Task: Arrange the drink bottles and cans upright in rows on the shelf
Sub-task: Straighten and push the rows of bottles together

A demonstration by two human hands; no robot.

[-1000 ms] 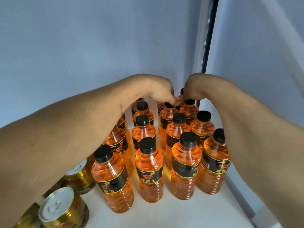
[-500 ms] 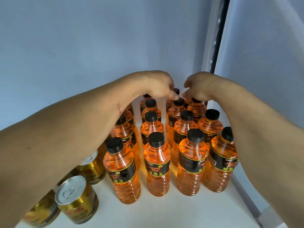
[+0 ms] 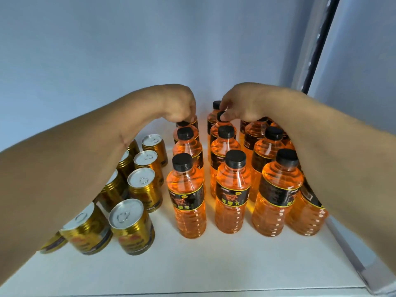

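Two back-row bottles held by their caps, one per hand.
Left hand (image 3: 180,106) fingers pinch a cap (image 3: 183,123); right hand (image 3: 242,103) fingers pinch another cap (image 3: 221,116) (full bottles judged heavy, slick; neck grip advised).

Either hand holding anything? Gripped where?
Left hand grips a rear bottle by its cap; right hand pinches another bottle's cap.

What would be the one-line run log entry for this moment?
left hand: grips rear bottle cap | right hand: fingers on back bottle cap | bottles, cans: upright rows
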